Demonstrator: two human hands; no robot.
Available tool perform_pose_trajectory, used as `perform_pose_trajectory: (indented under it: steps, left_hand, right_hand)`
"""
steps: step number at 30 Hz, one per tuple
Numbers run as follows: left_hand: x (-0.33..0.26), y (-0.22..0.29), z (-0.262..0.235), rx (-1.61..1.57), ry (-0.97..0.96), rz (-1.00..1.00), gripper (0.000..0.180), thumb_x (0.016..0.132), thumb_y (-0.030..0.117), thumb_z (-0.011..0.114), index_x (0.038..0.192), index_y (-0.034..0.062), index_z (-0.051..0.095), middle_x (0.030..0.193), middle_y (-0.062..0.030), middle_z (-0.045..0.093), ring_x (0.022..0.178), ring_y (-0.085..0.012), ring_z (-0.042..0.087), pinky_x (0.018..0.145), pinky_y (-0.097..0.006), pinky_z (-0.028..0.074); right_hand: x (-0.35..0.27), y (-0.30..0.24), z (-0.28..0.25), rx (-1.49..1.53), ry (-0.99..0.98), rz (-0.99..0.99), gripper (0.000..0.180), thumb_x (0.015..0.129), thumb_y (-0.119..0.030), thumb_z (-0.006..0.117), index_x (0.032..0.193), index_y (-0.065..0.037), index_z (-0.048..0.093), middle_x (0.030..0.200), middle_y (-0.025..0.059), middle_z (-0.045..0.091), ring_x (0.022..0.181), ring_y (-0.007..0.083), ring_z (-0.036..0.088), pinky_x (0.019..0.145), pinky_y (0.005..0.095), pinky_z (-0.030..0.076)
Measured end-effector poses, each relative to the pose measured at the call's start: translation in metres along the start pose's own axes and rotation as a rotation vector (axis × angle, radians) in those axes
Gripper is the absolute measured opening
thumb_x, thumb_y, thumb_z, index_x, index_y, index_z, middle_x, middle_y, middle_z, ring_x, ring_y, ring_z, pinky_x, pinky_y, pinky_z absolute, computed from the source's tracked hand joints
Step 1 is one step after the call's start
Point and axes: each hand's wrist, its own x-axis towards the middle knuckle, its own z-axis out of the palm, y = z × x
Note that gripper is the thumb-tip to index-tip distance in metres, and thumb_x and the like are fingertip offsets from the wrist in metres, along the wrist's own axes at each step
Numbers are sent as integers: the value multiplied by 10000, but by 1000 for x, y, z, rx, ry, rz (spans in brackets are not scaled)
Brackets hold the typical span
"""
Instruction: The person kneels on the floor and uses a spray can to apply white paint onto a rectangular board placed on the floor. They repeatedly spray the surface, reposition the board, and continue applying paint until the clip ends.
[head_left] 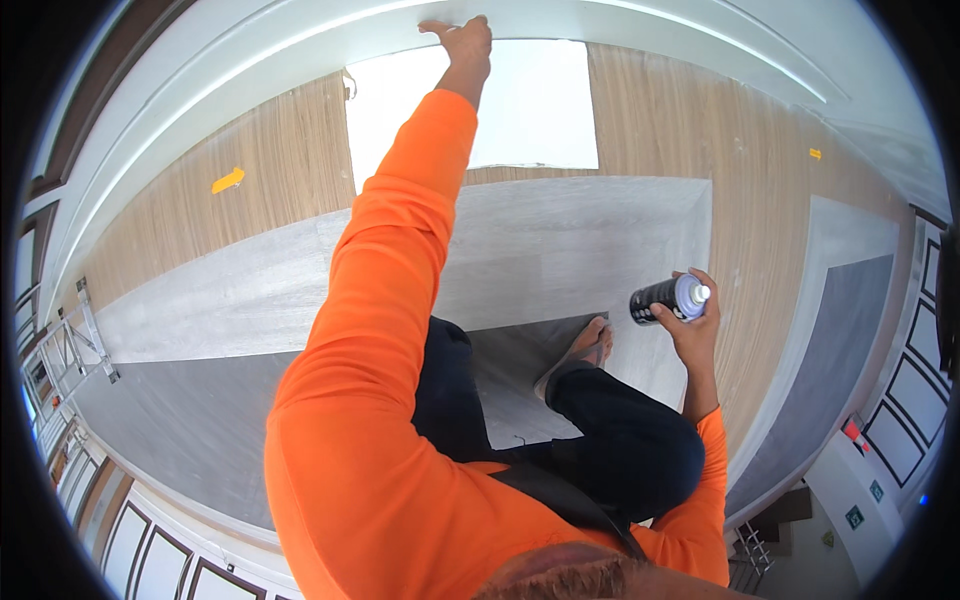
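Note:
At the top of the view my left hand reaches far forward, thumb held apart from the other fingers and nothing seen in its grasp. It is up against the pale wall, though I cannot tell whether it presses on it. Below that hand lies a bright white rectangle, set against the tan wood-look surface. On the right, my right hand is wrapped round a dark spray can with a white nozzle. The can tilts to the right, apart from any surface.
My sandalled foot rests on the grey wood-look flooring. Yellow arrow stickers mark the tan surface. A metal ladder or scaffold stands at far left. Stairs descend at lower right.

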Motion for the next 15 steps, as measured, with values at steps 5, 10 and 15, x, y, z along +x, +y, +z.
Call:
perform_pose_trajectory:
  steps: [5, 10, 15]
  left_hand:
    - [51, -17, 3, -67, 174, -21, 1211, 841, 38, 675, 1582, 187, -272, 1476, -209, 415, 1261, -274, 488, 1092, -459, 372]
    - [40, -6, 2, 11, 11, -156, 1191, 848, 99, 717, 1587, 63, -217, 1586, -255, 254, 1436, -364, 308, 1177, -444, 292]
    - [13, -7, 7, 202, -27, 15, 1227, 841, 125, 749, 1583, 8, -221, 1645, -310, 141, 1536, -420, 205, 1242, -462, 219]
  right_hand:
    - [-2, 0, 3, 55, 68, 53, 772, 736, -71, 904, 1387, -40, 490, 1267, 167, 660, 1125, 231, 656, 965, 352, 549]
    - [-17, -16, 10, 126, 90, 61, 788, 737, -50, 897, 1401, -30, 473, 1287, 183, 644, 1131, 243, 654, 961, 355, 553]
    - [-37, -12, 20, 171, 153, 93, 810, 730, -60, 901, 1411, -33, 464, 1298, 189, 635, 1130, 245, 653, 956, 357, 558]
